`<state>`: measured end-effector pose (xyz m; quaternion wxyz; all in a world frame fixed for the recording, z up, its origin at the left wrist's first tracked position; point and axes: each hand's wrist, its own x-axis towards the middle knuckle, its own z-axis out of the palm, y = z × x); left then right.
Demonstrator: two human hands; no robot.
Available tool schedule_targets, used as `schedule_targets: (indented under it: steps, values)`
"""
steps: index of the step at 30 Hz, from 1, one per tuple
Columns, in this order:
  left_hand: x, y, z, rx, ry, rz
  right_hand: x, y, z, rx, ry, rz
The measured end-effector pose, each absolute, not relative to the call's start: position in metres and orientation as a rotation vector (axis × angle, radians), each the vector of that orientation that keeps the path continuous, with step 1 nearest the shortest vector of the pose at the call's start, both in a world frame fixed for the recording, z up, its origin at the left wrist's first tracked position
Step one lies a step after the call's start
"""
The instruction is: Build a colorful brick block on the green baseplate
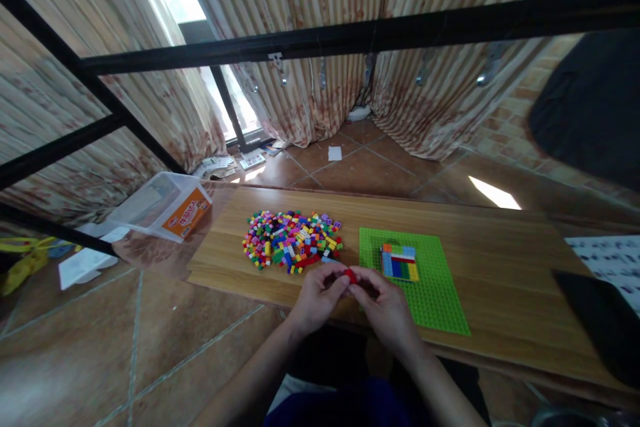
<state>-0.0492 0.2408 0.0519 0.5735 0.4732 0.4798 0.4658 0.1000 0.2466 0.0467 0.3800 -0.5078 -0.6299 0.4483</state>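
Observation:
Between the fingertips of both hands is a small red toy brick, partly covered by the fingers. My left hand pinches it from the left, and my right hand from the right. Just right of the hands lies a green studded baseplate. On its left half stands a low build of colored bricks in blue, orange, red, green, yellow and light blue. A loose pile of mixed small bricks spreads on the table beyond my left hand.
The long wooden table carries all of this. A clear plastic bin with an orange label is at its left end. A black flat object and a printed sheet lie at the right. Black metal bars cross in front of curtains.

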Motion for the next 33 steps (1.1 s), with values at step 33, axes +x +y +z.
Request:
schedule_targets:
  steps: [33]
  values:
    - [0.009,0.294,0.036,1.465,1.514,0.946,0.199,0.293,0.025,-1.6,-1.65,0.54]
